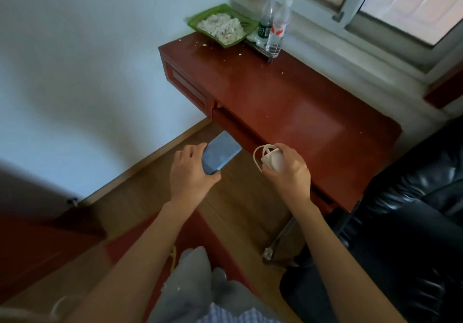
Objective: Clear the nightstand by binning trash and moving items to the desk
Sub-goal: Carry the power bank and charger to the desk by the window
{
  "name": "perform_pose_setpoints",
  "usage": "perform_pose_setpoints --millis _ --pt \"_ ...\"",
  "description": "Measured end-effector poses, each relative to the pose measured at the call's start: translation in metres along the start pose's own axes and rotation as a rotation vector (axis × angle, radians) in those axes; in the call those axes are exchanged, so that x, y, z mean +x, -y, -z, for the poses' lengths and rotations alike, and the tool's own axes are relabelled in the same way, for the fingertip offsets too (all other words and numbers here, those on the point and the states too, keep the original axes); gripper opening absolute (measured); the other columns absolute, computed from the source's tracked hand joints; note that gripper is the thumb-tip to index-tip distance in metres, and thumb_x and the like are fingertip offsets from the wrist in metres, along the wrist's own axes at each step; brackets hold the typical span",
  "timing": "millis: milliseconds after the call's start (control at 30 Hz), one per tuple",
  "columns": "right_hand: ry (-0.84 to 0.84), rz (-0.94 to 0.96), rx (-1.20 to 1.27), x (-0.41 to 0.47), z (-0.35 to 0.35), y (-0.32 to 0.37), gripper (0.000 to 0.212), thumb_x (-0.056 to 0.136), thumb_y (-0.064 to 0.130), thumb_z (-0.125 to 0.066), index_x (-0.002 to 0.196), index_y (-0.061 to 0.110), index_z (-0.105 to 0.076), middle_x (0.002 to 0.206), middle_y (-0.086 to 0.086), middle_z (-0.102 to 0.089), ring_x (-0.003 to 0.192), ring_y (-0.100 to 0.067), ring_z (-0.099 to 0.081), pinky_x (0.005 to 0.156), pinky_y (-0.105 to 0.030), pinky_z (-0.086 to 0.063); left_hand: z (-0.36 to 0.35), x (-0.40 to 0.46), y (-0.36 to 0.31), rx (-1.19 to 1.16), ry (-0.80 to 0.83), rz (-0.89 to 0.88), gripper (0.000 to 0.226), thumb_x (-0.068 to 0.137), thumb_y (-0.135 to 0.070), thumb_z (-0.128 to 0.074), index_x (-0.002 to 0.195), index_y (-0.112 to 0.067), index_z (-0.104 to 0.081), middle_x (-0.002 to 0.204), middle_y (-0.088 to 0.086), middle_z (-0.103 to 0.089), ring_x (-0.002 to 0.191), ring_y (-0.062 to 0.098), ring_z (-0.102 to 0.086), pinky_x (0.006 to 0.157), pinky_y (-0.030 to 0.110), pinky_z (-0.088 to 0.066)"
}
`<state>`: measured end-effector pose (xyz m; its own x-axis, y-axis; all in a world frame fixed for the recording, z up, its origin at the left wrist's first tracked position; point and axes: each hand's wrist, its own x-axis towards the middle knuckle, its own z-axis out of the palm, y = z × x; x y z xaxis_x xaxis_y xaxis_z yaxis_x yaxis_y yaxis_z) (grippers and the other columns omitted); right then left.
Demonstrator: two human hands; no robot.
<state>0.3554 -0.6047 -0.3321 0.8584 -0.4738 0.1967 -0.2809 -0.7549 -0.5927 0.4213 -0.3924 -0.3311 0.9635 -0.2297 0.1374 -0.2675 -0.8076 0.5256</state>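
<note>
My left hand (190,169) grips a flat blue-grey slab (220,153), maybe a power bank or phone, by its near end; my fingers (194,151) curl over its top edge and my thumb presses the lower corner. The slab sticks out over the wooden floor (240,202), just short of the counter's front edge.

My right hand (288,167) holds a white charger (274,161) with its cable (259,153) looped in a loose coil. My fingers are curled round the charger, and the loop pokes out to the left of my fist. This hand hovers over the near front edge of the red counter (288,102).

At the far end of the counter sits a green tray (198,20) heaped with whitish scraps, and a few crumbs lie scattered beside it. Just right of the tray two clear bottles (273,24) stand upright against the window sill (325,34), touching or nearly touching each other. A black chair (413,209) stands at the right, close to the counter's near end.
</note>
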Motion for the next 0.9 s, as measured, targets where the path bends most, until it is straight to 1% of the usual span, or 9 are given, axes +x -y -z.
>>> perform_pose_setpoints --millis 67,200,367,533,633,733,900 --pt "-0.01 -0.029 -0.01 0.018 -0.005 -0.003 0.052 0.073 0.032 -0.073 0.121 0.019 -0.056 0.11 0.001 -0.062 0.098 -0.02 -0.059 0.076 -0.038 -0.053 -0.007 0.028 -0.002 0.005 0.015 -0.038 0.07 0.064 -0.039 -0.078 0.125 -0.018 -0.052 0.114 0.005 -0.058 0.103 0.022 -0.05 0.072 0.031 -0.043" --pt "-0.063 -0.06 -0.032 0.064 -0.019 0.0 0.052 0.074 0.032 -0.074 0.12 0.018 -0.057 0.11 0.0 -0.063 0.097 -0.019 -0.059 0.074 -0.03 -0.048 -0.018 0.088 -0.004 -0.006 0.03 -0.096 0.069 0.065 -0.037 -0.078 0.126 -0.016 -0.052 0.114 0.006 -0.058 0.103 0.025 -0.051 0.072 0.03 -0.041" --pt "-0.127 -0.126 -0.046 0.131 -0.042 0.016 0.052 0.071 0.032 -0.075 0.119 0.019 -0.058 0.109 0.001 -0.064 0.098 -0.022 -0.059 0.076 -0.032 -0.046 -0.023 0.173 0.001 -0.038 0.043 -0.158 0.069 0.065 -0.035 -0.078 0.126 -0.016 -0.053 0.115 0.006 -0.058 0.106 0.027 -0.05 0.072 0.035 -0.045" --pt "-0.176 -0.171 -0.07 0.184 -0.063 0.025 0.05 0.071 0.032 -0.076 0.117 0.02 -0.059 0.106 0.001 -0.064 0.097 -0.022 -0.059 0.073 -0.032 -0.047 -0.029 0.25 0.002 -0.019 0.057 -0.247 0.07 0.064 -0.036 -0.08 0.125 -0.015 -0.053 0.113 0.007 -0.058 0.102 0.025 -0.051 0.071 0.028 -0.04" --pt "-0.196 -0.212 -0.073 0.203 -0.069 0.021 0.05 0.071 0.031 -0.076 0.117 0.018 -0.06 0.105 0.0 -0.064 0.096 -0.022 -0.059 0.073 -0.032 -0.047 -0.04 0.285 -0.001 -0.024 0.098 -0.283 0.07 0.065 -0.035 -0.08 0.126 -0.014 -0.052 0.114 0.008 -0.057 0.102 0.024 -0.05 0.072 0.027 -0.038" --pt "-0.2 -0.254 -0.098 0.217 -0.073 0.012 0.051 0.07 0.032 -0.076 0.116 0.018 -0.06 0.105 -0.001 -0.064 0.095 -0.023 -0.06 0.073 -0.034 -0.048 -0.053 0.31 -0.006 -0.017 0.145 -0.315 0.07 0.065 -0.034 -0.08 0.126 -0.014 -0.052 0.114 0.008 -0.057 0.102 0.026 -0.049 0.073 0.03 -0.039" --pt "-0.224 -0.306 -0.104 0.254 -0.072 -0.013 0.051 0.068 0.03 -0.077 0.115 0.019 -0.061 0.105 0.0 -0.065 0.096 -0.023 -0.06 0.074 -0.032 -0.047 -0.088 0.354 -0.022 -0.009 0.199 -0.358 0.072 0.062 -0.032 -0.081 0.126 -0.013 -0.054 0.114 0.01 -0.057 0.101 0.03 -0.051 0.073 0.037 -0.045"
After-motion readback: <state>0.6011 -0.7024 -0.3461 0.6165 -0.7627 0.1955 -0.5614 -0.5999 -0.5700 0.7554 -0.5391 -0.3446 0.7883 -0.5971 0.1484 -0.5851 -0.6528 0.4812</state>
